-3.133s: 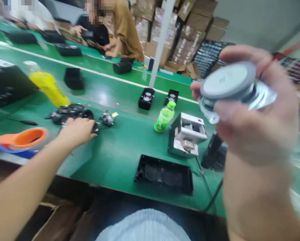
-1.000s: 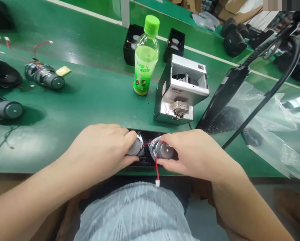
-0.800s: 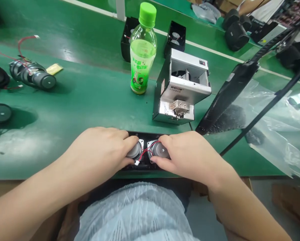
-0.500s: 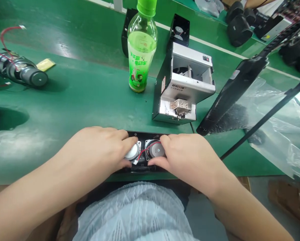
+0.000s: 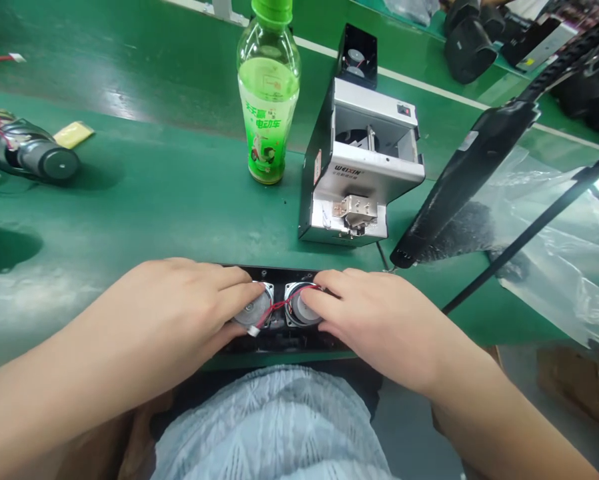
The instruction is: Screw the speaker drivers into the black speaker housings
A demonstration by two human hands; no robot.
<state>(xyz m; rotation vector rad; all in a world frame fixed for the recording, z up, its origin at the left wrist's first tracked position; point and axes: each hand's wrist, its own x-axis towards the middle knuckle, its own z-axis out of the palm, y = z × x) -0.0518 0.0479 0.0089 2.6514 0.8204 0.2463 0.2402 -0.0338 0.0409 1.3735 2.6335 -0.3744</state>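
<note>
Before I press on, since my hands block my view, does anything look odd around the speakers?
Between your left hand and right hand, a red wire lies loose across the left speaker and right speaker, its white connector sitting free below the left one, plugged into nothing visible. Your hands hide much of the black housing.

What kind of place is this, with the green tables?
Probably a small factory assembling speakers: a long green workbench, round speakers in a black case, and what looks like a screw feeder.
</note>
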